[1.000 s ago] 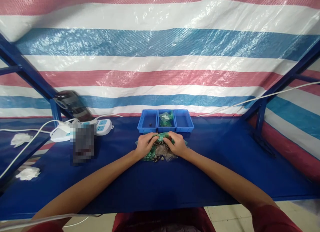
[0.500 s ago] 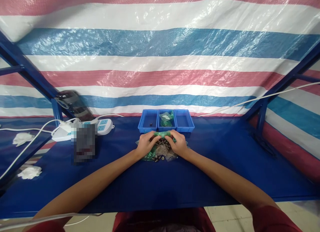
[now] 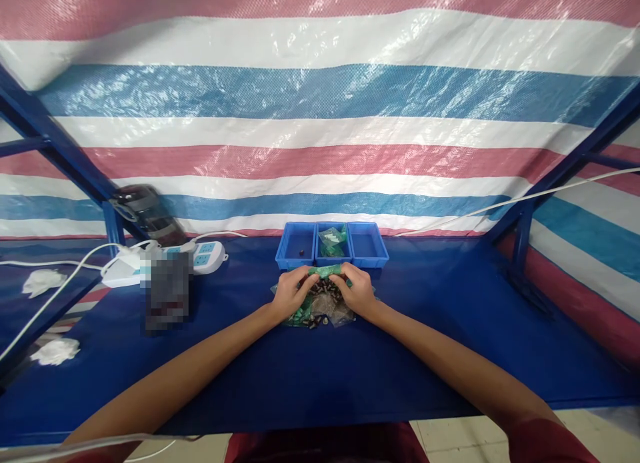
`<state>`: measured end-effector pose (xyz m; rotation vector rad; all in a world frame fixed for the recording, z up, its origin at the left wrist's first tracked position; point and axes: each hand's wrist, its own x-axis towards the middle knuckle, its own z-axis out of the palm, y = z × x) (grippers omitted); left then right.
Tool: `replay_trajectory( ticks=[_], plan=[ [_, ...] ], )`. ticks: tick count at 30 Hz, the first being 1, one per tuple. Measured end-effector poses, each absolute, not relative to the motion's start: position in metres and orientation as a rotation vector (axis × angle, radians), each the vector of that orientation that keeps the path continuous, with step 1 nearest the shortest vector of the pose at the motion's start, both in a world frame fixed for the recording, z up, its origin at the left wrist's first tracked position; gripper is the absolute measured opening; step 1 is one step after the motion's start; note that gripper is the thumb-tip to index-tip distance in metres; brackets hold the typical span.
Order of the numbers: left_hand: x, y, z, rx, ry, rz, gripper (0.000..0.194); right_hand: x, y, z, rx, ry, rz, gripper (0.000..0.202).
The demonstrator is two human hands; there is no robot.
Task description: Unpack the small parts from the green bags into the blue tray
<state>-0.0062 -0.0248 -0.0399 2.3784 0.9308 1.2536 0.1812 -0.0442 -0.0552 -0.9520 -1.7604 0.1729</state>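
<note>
The fingers of the left hand [image 3: 289,294] and right hand [image 3: 361,294] pinch opposite ends of a green packet [image 3: 325,272] near small metal parts [image 3: 325,321].

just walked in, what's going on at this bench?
The left hand and right hand pinch green plastic between them, above small dark parts and a clear bag on the blue table. Just beyond, the middle blue bin holds green packaging; the left blue bin holds one small dark piece.
</note>
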Motion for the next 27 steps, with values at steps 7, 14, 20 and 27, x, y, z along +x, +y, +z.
replay_trajectory(
  ticks=[7, 14, 20, 27],
  plan=[
    [-0.0053, -0.0252, -0.0364, 2.313, 0.934, 1.149, 0.035, 0.1823, -0.0431, -0.0562, -0.905, -1.794, 0.165, 0.035],
    [-0.006, -0.024, -0.0397, 2.328, 0.955, 1.121, 0.028, 0.1836, -0.0451, -0.0553, -0.892, -1.813, 0.186, 0.031],
    [-0.0047, -0.0239, -0.042, 2.319, 0.975, 1.122, 0.022, 0.186, -0.0468, -0.0535, -0.901, -1.836, 0.195, 0.03],
    [-0.0043, -0.0243, -0.04, 2.364, 0.948, 1.173, 0.024, 0.1862, -0.0478, -0.0523, -0.901, -1.83, 0.207, 0.028]
  ],
)
